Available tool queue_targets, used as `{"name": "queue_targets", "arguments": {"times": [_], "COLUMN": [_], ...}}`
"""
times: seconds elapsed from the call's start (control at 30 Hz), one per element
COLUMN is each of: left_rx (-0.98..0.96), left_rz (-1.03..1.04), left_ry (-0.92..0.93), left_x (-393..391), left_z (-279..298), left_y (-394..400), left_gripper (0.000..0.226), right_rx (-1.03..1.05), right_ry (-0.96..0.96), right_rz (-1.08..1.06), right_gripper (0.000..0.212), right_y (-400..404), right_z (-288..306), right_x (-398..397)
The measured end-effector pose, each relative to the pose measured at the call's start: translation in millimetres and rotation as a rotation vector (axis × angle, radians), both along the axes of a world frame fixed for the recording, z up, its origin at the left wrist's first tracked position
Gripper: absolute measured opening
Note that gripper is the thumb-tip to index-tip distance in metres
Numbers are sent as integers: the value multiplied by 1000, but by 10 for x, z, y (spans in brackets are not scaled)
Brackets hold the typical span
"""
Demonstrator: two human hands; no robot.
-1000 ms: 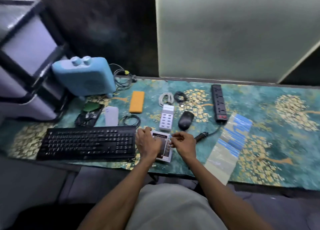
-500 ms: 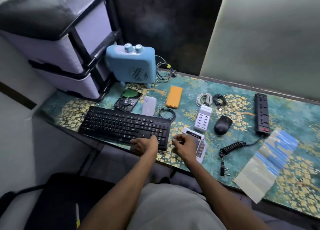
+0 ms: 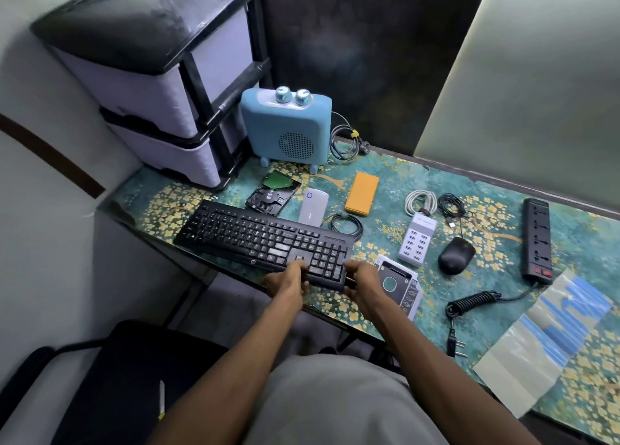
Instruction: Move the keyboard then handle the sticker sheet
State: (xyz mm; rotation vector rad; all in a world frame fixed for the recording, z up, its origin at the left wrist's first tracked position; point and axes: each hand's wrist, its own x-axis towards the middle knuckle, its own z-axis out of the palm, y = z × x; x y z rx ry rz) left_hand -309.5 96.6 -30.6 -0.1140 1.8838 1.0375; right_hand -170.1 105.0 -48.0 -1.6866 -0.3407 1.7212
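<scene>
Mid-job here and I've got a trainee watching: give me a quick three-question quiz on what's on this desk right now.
1. True or false: both hands grip the right end of the black keyboard.
2. What lies directly right of the right hand?
A. the orange power bank
B. the drive caddy
C. the blue heater
3. Fill in: the black mouse sits between the white multi-port USB charger and the black ____.

Key
1. True: the left hand holds the near edge, the right hand the right corner.
2. B
3. Power strip
</scene>
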Motion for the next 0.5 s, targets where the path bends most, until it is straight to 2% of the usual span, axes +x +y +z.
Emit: {"name": "queue_targets", "arguments": {"times": [0.2, 0.3, 0.37, 0.5], "left_rx": [124, 193, 244, 336], "left_rz": [28, 30, 25, -76], "left_ry": [-67, -31, 28, 316], "left_x": [-6, -9, -18, -59], "left_z": [238, 392, 505, 708], "left_y": [87, 229, 334, 474], "left_gripper": [35, 31, 42, 63], "right_rx": [-80, 7, 126, 353], "right_ry": [47, -157, -264, -499], "right_rz": [-224, -32, 128, 335], "right_gripper": [16, 20, 19, 17], "right_y": [29, -46, -117, -99], "right_z": [65, -44, -81, 25], "right_x": [84, 121, 73, -3]}}
